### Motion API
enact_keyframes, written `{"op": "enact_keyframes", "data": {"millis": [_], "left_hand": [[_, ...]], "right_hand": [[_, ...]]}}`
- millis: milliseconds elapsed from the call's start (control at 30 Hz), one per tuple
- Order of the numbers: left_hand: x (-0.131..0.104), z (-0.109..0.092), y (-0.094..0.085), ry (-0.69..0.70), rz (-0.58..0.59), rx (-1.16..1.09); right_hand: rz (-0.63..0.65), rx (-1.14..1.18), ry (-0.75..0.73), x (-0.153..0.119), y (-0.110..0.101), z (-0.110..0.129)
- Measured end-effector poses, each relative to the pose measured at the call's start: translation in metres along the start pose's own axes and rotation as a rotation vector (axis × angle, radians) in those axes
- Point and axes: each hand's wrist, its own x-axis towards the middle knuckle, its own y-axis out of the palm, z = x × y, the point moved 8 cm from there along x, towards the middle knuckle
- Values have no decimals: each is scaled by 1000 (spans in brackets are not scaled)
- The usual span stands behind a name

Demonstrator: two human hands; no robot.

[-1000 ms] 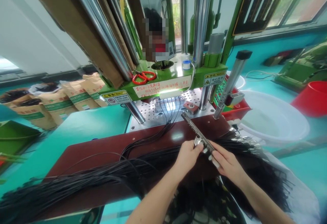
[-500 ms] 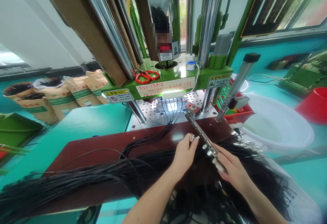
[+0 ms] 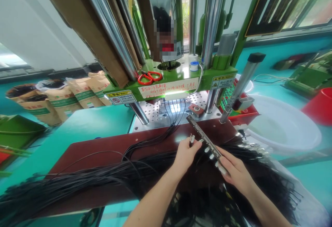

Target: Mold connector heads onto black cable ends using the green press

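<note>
Standing in front of the green press (image 3: pixel 176 78), the worker holds a metal bar (image 3: pixel 203 135) on the near side of that press, its far tip pointing toward the press's perforated plate (image 3: pixel 153 116). Right hand (image 3: pixel 237 168): thumb and fingers pressed together on the bar's near end. Left hand (image 3: pixel 185 154): thumb and forefinger pinching small metal plugs (image 3: pixel 192 139), beside the bar; further plugs sit along the bar's edge.

Obstructions: black cables (image 3: pixel 85 180) cover much of the brown board (image 3: pixel 90 147) before the press, passing beneath both arms; thinner leads run down from the press plate. A reddish block (image 3: pixel 196 109) rests on that plate, near the bar's tip.

Surroundings: scissors (image 3: pixel 151 79) and a blue-and-white tape roll (image 3: pixel 194 66) lie on top of the press. Right of the press stand a post (image 3: pixel 242 85), a red tray (image 3: pixel 246 114), a white tub (image 3: pixel 306 141) and a red bucket (image 3: pixel 317 106). Left of it stand paper sacks (image 3: pixel 55 99) with green bands.

Markings: yellow-headed warning labels on both front corners of the press, the left one (image 3: pixel 121 97) bearing a prohibition sign, the right one (image 3: pixel 222 82) a triangle. Between them, a white strip (image 3: pixel 168 88) carries red handwritten Chinese characters, too blurred to read fully.
</note>
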Motion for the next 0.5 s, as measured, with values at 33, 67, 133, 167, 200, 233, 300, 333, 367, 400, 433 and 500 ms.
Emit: {"op": "enact_keyframes", "data": {"millis": [33,67,133,167,200,233,300,333,367,400,433,500], "left_hand": [[0,1,0,-2,2,-10],[0,1,1,2,2,-9],[0,0,1,27,-9,10],[-1,-1,1,41,-16,19],[-1,-2,0,50,-21,24],[-1,-3,1,56,-22,24],[-1,-2,1,52,-15,19],[-1,-1,1,43,-10,13],[-1,1,1,33,-7,8],[-1,2,1,22,-5,6],[-1,3,1,13,-6,5],[0,4,0,6,-5,0]], "right_hand": [[-4,-4,1,0,0,0],[-8,-5,4,0,0,0],[-16,-5,9,-1,0,0],[-19,-4,9,-1,0,0],[-22,-4,9,-1,0,0],[-25,-3,9,-1,0,0],[-41,3,9,-1,-1,0],[-47,5,14,-1,-1,0],[-57,5,19,-2,-1,0],[-69,4,24,-2,-2,0],[-81,3,25,-2,-2,0],[-91,-1,27,-2,-3,1]]}}
